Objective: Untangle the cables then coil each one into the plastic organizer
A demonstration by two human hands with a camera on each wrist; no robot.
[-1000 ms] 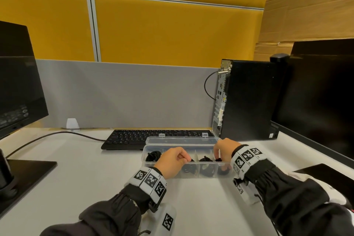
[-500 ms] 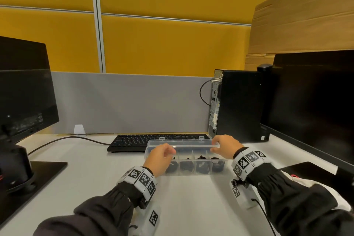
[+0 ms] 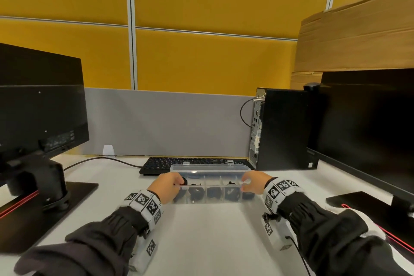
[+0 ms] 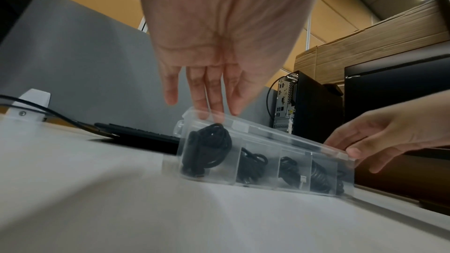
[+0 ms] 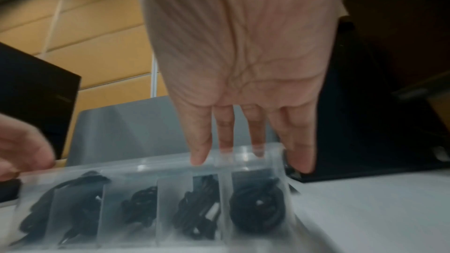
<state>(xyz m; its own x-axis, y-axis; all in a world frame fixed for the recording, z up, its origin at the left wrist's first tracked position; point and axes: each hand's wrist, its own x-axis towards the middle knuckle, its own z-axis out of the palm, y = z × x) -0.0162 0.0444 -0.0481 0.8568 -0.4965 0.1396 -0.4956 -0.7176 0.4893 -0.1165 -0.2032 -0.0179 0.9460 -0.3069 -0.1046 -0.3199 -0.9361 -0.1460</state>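
A clear plastic organizer [image 3: 210, 200] [image 4: 268, 170] [image 5: 168, 209] lies on the white desk in front of me. Coiled black cables [image 3: 196, 194] [image 4: 209, 147] [image 5: 258, 207] fill its compartments. Its hinged lid [image 3: 210, 172] [image 4: 268, 136] [image 5: 243, 157] is swung down over the box and still slopes. The leftmost coil bulges up against it. My left hand [image 3: 168, 188] [image 4: 214, 45] pinches the lid's left end, thumb in front and fingers behind. At the right end my right hand [image 3: 253, 184] [image 5: 243, 64] [image 4: 389, 134] pinches the lid the same way.
A black keyboard [image 3: 192, 162] lies just behind the organizer. A PC tower [image 3: 284, 130] stands at back right beside a large monitor [image 3: 367, 123]. Another monitor [image 3: 40, 105] on a black base [image 3: 56, 204] stands at left, with a black cord [image 3: 100, 159] running behind.
Both hands left the compartments, took the open lid by its ends and swung it down toward me over the cables. My head has drawn back.
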